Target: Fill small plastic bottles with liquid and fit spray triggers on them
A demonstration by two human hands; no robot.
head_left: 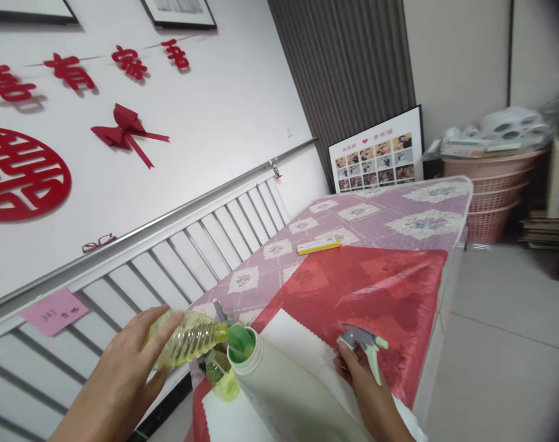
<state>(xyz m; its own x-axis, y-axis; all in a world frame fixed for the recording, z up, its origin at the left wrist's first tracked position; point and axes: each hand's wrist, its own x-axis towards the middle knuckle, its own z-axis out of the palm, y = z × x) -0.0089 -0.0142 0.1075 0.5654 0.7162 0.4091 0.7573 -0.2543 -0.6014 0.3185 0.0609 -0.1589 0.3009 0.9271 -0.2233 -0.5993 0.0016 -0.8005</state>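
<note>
My left hand (134, 353) is wrapped around a clear yellow-green spray bottle (187, 337) without its head, tilted nearly sideways. Its mouth is at the open top of a large pale-green bottle (289, 387), where a green funnel-like piece (241, 341) shows inside. Whether liquid runs between them I cannot tell. In my right hand (360, 374) is a grey and pale-green trigger spray head (362, 344), held to the right of the large bottle. A second yellow-green spray bottle (222, 376) stands behind the large bottle, partly hidden.
Red cloth (381, 294) and white scalloped-edge paper (293, 328) cover part of a patterned bed surface (302, 230). A yellow box (317, 245) lies farther back. A barred white headboard (182, 245) runs along the left. Pink baskets (491, 202) stand at the right.
</note>
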